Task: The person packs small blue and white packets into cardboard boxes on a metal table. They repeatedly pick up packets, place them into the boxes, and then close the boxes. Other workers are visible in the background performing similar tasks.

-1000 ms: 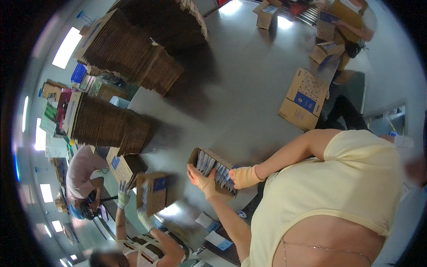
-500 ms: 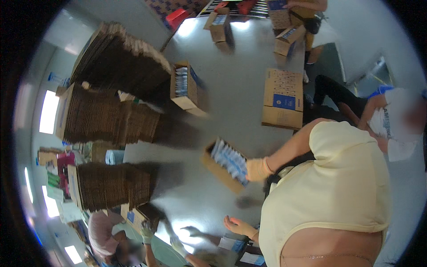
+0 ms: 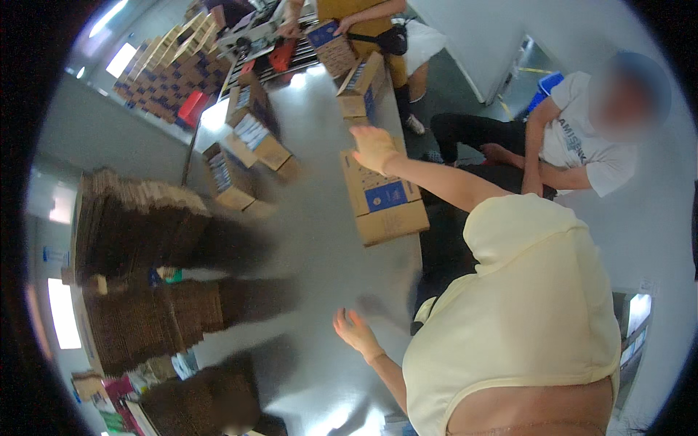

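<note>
My right hand [image 3: 374, 149], in what looks like a pale glove, hovers over or beside a closed brown carton [image 3: 385, 196] with a blue panel at the table's right edge. Its fingers are bent and partly apart, with nothing visible in them. Lower in view, my left hand [image 3: 356, 333] is raised above the table, empty, fingers spread. Farther up the table, an open carton [image 3: 270, 151] of white-and-blue packets stands apart from my hands. Beside it are a second open carton [image 3: 229, 182] and a third [image 3: 251, 102], also filled.
Tall stacks of flattened cardboard [image 3: 138, 225] line the table's left side. A person in a white shirt [image 3: 582, 131] sits at the right. Another person's hand [image 3: 342, 25] touches a carton [image 3: 331, 47] by the roller conveyor [image 3: 273, 58]; one open carton [image 3: 361, 83] stands nearby.
My right hand has let go of the packet-filled carton, which has moved up the table beside the other open cartons. The view has turned. My left hand remains empty.
</note>
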{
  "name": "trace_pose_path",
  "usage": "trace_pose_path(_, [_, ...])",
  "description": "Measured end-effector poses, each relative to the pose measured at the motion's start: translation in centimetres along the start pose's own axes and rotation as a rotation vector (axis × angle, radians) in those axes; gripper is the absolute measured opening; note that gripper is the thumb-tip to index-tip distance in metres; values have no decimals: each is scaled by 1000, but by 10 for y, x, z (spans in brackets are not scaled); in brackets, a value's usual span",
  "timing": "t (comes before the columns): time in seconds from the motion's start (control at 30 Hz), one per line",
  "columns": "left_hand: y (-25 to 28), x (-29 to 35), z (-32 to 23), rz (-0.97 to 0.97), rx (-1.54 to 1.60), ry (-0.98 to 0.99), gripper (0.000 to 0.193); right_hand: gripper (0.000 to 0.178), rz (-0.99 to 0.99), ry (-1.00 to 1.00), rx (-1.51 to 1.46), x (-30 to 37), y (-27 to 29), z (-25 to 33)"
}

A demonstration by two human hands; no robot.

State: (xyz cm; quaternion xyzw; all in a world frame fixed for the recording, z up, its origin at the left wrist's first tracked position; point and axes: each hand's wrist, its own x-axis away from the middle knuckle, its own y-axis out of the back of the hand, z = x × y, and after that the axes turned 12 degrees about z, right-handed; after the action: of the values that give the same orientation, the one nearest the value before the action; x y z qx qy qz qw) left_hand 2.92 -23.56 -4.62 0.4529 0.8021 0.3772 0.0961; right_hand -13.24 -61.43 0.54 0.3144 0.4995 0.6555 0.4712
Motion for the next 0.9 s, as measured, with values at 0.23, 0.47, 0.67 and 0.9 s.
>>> trace_pose_path(0.23, [-122, -151, -24, 429, 64, -231, 48, 75, 830, -524, -494, 148, -76, -100])
trace_pose_path(0.47, [-156, -175, 1, 842, 374, -6, 54, 77, 678, -834, -750, 163, -97, -50])
trace_pose_path(0.67, [-130, -121, -36, 692, 967, 70, 50, 95, 542, -677, -539, 166, -83, -59])
trace_pose_path(0.9, [-46, -75, -7, 444, 1383, 415, 83, 89, 530, -138, -460, 140, -56, 18])
